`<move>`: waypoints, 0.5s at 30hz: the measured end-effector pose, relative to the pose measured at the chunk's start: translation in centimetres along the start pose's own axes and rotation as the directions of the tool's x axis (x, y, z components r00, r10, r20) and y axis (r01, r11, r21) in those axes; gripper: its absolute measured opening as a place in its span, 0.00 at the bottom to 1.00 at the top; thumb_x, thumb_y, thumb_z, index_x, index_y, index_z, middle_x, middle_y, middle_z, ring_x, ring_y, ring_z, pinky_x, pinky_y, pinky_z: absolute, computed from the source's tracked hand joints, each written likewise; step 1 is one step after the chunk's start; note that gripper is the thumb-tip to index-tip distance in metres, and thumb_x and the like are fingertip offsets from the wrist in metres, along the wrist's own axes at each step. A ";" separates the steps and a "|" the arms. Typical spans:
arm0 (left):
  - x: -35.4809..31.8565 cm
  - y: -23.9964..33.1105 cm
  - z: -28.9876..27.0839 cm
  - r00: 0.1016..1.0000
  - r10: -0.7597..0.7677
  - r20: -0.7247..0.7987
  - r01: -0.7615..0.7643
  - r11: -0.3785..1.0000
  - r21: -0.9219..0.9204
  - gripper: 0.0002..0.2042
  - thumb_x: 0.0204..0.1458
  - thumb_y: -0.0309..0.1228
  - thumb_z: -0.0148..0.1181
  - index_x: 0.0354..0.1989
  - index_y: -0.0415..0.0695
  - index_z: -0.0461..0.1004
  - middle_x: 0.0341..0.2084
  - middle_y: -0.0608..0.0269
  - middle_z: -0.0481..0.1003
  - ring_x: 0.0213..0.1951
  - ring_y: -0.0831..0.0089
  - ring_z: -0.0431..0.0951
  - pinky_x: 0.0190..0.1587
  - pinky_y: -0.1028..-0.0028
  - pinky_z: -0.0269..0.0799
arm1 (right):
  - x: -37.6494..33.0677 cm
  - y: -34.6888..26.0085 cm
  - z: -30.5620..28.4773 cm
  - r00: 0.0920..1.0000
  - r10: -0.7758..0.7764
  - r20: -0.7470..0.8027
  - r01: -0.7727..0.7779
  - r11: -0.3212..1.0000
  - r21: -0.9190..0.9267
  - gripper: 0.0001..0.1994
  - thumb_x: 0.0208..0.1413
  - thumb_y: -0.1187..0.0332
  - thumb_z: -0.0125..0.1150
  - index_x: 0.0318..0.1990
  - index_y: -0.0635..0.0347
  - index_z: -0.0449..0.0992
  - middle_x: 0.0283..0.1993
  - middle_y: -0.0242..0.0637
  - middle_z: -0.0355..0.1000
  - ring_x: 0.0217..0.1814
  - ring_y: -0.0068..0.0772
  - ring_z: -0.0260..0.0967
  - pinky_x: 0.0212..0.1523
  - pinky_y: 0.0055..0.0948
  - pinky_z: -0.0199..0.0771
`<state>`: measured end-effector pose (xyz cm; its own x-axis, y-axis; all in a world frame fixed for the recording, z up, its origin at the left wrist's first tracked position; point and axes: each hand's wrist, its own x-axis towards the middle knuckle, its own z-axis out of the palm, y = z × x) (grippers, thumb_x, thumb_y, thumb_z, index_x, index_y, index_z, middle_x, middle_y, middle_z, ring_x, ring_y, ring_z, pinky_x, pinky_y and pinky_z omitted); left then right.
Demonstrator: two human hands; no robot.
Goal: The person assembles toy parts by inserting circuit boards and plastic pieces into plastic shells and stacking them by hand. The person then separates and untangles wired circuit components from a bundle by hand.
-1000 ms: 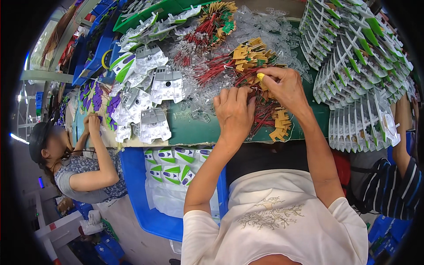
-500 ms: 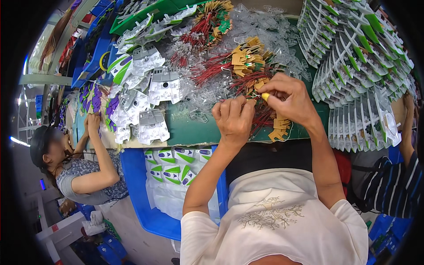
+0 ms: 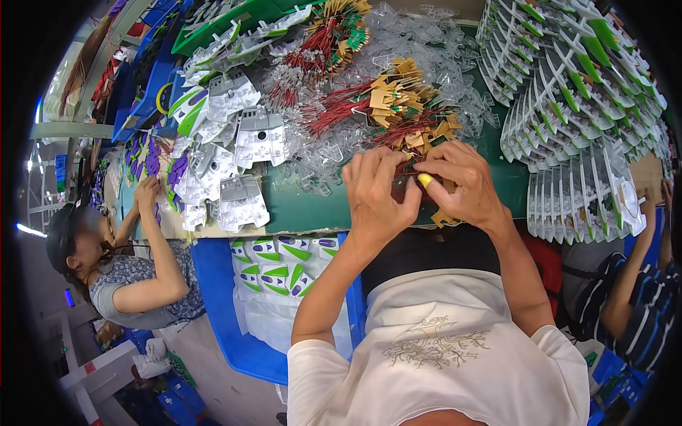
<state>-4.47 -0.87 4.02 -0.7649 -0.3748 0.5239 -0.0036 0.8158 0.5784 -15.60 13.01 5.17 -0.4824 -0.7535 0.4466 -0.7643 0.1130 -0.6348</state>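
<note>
At the front edge of the green table my left hand (image 3: 380, 192) is closed, its fingers curled and its thumb pointing toward my right hand. My right hand (image 3: 465, 183) is closed too, with a yellow cover on its thumb tip. The fingertips of both hands meet over a bundle of red wires; what they pinch is small and mostly hidden. Just beyond lie tan circuit boards (image 3: 395, 99) with red wires (image 3: 341, 113) attached. Loose clear plastic pieces (image 3: 320, 160) spread around them. One tan board (image 3: 444, 218) shows below my right hand.
Grey-white molded housings (image 3: 261, 136) lie at the left. Stacked grey-and-green parts (image 3: 582, 192) rise at the right. Below the table edge, a blue bin (image 3: 231, 341) holds white, green and purple parts (image 3: 277, 277). A co-worker (image 3: 145, 273) sits left; another person's striped sleeve (image 3: 643, 312) shows right.
My left hand has turned, its thumb now stretched toward the right hand. My right hand has lowered and its fingers have come closer to the left. The person at right has moved an arm.
</note>
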 end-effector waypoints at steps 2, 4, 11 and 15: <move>-0.2 0.0 -0.1 1.000 -0.007 0.003 0.007 1.000 0.026 0.12 0.45 0.29 0.67 0.40 0.43 0.77 0.36 0.59 0.75 0.41 0.60 0.72 0.46 0.63 0.60 | 0.1 0.5 0.8 1.000 0.020 -0.021 -0.020 1.000 -0.006 0.08 0.43 0.75 0.64 0.34 0.61 0.81 0.31 0.38 0.73 0.35 0.41 0.71 0.39 0.39 0.71; -0.1 -0.4 0.4 0.995 0.041 -0.086 -0.019 0.971 0.237 0.12 0.46 0.32 0.69 0.38 0.43 0.78 0.37 0.60 0.74 0.40 0.61 0.72 0.47 0.64 0.58 | 0.3 0.1 1.1 0.998 0.052 -0.045 -0.053 0.998 -0.028 0.04 0.44 0.74 0.63 0.30 0.63 0.78 0.28 0.40 0.73 0.33 0.44 0.71 0.38 0.39 0.71; 0.0 -0.3 1.2 0.999 -0.026 0.024 0.018 0.960 0.279 0.08 0.48 0.32 0.69 0.36 0.47 0.82 0.33 0.65 0.74 0.43 0.66 0.71 0.50 0.59 0.52 | 0.5 0.2 1.6 0.988 0.109 -0.111 -0.109 0.994 0.000 0.08 0.47 0.77 0.62 0.37 0.63 0.81 0.26 0.38 0.73 0.26 0.35 0.70 0.33 0.33 0.70; -0.6 -0.9 1.4 1.000 -0.011 -0.025 0.016 0.978 0.209 0.06 0.50 0.29 0.67 0.37 0.47 0.83 0.29 0.70 0.77 0.40 0.68 0.73 0.52 0.59 0.52 | 0.7 0.0 2.1 0.987 0.097 -0.131 -0.110 0.989 -0.101 0.10 0.47 0.76 0.63 0.39 0.60 0.82 0.26 0.36 0.75 0.23 0.32 0.69 0.29 0.31 0.69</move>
<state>-4.90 -0.76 2.31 -0.7485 -0.3947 0.5329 -0.1505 0.8837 0.4432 -14.99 11.12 4.13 -0.6057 -0.6481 0.4617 -0.7459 0.2602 -0.6132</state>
